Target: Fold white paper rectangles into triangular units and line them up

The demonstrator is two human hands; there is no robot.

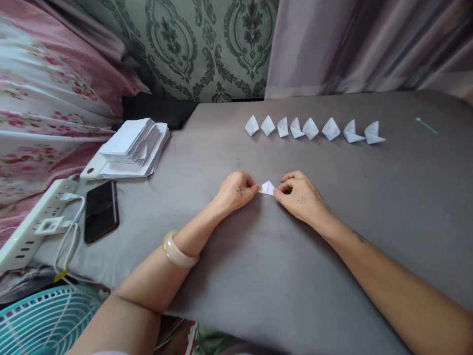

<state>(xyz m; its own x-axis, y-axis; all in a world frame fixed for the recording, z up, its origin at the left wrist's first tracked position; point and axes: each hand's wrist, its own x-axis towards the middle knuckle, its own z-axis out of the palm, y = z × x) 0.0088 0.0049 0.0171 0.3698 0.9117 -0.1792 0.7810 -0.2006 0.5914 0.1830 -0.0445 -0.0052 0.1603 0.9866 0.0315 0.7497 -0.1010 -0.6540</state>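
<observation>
A small folded piece of white paper (266, 188) lies on the grey cloth surface (258, 266) between my hands. My left hand (236, 190) pinches its left end with curled fingers. My right hand (301, 196) pinches its right end the same way. Both hands rest on the cloth. My left wrist wears a pale bangle (178, 251). Farther back, several finished white paper folds (314, 129) stand in a row.
A stack of white paper sheets (133, 148) sits at the left, a black phone (101, 210) in front of it. A white power strip (33, 224) with cables lies at the left edge. A teal fan (48, 320) is lower left. A thin green stick (426, 126) lies far right.
</observation>
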